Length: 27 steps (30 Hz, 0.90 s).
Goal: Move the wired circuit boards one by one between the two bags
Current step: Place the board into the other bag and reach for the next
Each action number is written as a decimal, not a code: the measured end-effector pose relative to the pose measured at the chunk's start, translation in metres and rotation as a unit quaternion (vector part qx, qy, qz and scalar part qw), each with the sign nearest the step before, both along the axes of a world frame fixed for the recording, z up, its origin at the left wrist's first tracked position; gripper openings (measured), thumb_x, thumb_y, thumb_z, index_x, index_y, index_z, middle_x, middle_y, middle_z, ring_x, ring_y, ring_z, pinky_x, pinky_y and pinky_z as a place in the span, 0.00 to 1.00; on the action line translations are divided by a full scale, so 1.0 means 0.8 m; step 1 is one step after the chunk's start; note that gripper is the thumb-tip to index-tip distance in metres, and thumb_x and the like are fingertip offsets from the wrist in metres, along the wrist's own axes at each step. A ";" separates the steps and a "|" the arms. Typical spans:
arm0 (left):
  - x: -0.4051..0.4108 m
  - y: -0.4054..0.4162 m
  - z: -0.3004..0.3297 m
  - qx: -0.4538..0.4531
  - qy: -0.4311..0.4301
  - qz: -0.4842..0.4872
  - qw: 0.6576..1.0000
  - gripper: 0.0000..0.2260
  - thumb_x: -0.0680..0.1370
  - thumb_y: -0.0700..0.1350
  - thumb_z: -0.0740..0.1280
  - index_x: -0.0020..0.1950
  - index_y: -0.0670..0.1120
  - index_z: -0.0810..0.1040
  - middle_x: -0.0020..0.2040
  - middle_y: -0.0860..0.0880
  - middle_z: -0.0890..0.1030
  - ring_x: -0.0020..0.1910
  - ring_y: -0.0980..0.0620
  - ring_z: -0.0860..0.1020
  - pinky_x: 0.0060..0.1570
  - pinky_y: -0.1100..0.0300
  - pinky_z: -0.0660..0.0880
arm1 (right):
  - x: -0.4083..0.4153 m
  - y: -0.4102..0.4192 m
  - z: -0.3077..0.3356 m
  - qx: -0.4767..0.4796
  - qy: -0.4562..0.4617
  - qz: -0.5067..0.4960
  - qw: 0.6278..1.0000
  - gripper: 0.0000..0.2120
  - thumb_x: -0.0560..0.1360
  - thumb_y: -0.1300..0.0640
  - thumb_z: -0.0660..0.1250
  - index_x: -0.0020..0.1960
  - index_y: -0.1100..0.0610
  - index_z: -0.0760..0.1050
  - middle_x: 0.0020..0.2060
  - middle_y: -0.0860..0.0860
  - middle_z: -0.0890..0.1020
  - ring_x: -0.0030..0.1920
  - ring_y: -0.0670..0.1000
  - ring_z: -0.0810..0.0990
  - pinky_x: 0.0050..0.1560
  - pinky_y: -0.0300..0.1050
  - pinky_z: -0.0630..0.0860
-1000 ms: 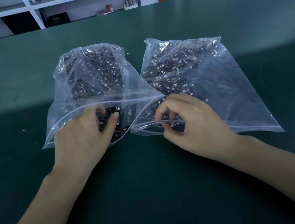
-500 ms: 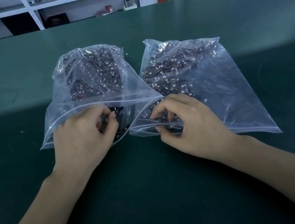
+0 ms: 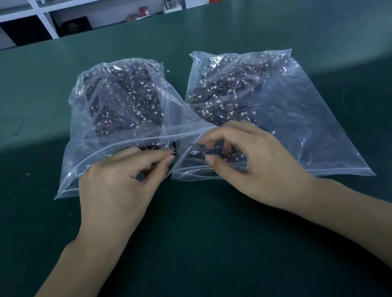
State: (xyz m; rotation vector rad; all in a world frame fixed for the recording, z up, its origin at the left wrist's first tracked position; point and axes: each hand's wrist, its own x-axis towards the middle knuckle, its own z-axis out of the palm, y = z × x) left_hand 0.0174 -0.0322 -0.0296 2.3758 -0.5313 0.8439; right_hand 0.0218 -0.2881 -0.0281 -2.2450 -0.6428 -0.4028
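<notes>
Two clear zip bags lie side by side on the green table, mouths facing me. The left bag [image 3: 116,108] and the right bag [image 3: 285,117] each hold a heap of dark wired circuit boards with white connectors. My left hand [image 3: 118,185] is at the left bag's mouth, thumb and forefinger pinched on a small dark wired circuit board [image 3: 174,149] near the gap between the bags. My right hand [image 3: 256,163] rests in the right bag's mouth, its fingers curled around another dark board [image 3: 218,149]. Both palms hide the boards beneath them.
The green table [image 3: 202,246] extends wide on all sides of the bags. White shelving [image 3: 113,8] with small items stands beyond the table's far edge. A tiny white speck [image 3: 168,71] lies between the bags' far ends.
My left hand has drawn its fingers together and shifted right to the edge of the left bag's mouth with a board pinched. My right hand stayed at the right bag's mouth, fingers working.
</notes>
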 end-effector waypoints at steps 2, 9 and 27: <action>0.000 0.000 0.000 -0.013 -0.018 -0.013 1.000 0.05 0.81 0.49 0.75 0.54 0.53 0.91 0.39 0.55 0.84 0.36 0.56 0.80 0.34 0.53 0.79 | 0.000 0.000 0.000 0.000 -0.002 0.000 1.000 0.11 0.81 0.53 0.71 0.63 0.50 0.81 0.52 0.43 0.82 0.50 0.47 0.79 0.56 0.51 0.77; -0.009 -0.018 -0.001 -0.083 0.015 -0.029 0.996 0.05 0.82 0.47 0.72 0.48 0.50 0.85 0.32 0.56 0.76 0.31 0.56 0.74 0.35 0.67 0.69 | 0.001 -0.001 0.000 0.015 -0.014 0.006 1.000 0.10 0.81 0.53 0.72 0.62 0.52 0.83 0.50 0.44 0.83 0.49 0.47 0.79 0.54 0.50 0.78; -0.018 -0.035 0.009 -0.291 0.254 -0.143 0.911 0.09 0.81 0.55 0.69 0.45 0.53 0.81 0.36 0.49 0.81 0.29 0.59 0.71 0.32 0.69 0.68 | -0.002 0.006 0.004 0.156 0.044 0.061 0.985 0.04 0.81 0.55 0.73 0.49 0.54 0.86 0.41 0.43 0.85 0.44 0.49 0.83 0.48 0.35 0.73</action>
